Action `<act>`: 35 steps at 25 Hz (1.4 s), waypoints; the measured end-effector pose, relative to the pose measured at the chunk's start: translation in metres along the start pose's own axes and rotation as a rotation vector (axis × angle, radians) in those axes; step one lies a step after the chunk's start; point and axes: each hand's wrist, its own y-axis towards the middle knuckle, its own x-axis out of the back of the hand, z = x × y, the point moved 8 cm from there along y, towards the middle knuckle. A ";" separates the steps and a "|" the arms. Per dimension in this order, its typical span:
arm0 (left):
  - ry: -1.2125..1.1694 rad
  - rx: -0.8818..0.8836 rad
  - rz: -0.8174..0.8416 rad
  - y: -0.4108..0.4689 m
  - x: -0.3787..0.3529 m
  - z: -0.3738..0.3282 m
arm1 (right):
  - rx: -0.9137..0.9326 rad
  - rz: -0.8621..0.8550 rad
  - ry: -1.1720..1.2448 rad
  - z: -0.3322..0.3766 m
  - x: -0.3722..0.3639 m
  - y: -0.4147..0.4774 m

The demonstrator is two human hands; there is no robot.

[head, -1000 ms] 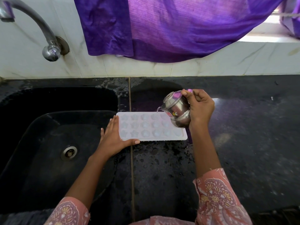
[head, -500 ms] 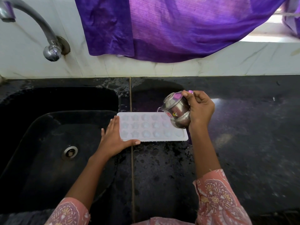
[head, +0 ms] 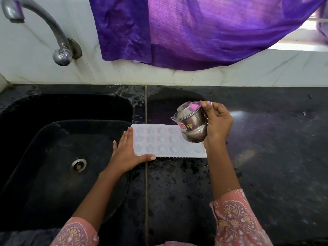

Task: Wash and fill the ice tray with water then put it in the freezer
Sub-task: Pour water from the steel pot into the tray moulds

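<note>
The left hand (head: 124,151), fingers straight, braces the white plastic ice tray (head: 159,141) (left end); the right hand (head: 218,124), fingers gripping the round steel pot (head: 192,126) above it, should trickle slowly.

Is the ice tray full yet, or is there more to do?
Washing looks done: the ice tray lies on the wet counter, out of the sink. Filling is in hand: the right hand tips a steel pot over the tray's right end while the left hand steadies the other end. How full the cups are, I cannot tell. The freezer trip is left.
</note>
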 end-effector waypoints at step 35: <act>0.032 0.002 -0.010 -0.004 0.001 -0.002 | 0.156 0.081 -0.263 0.016 -0.022 -0.009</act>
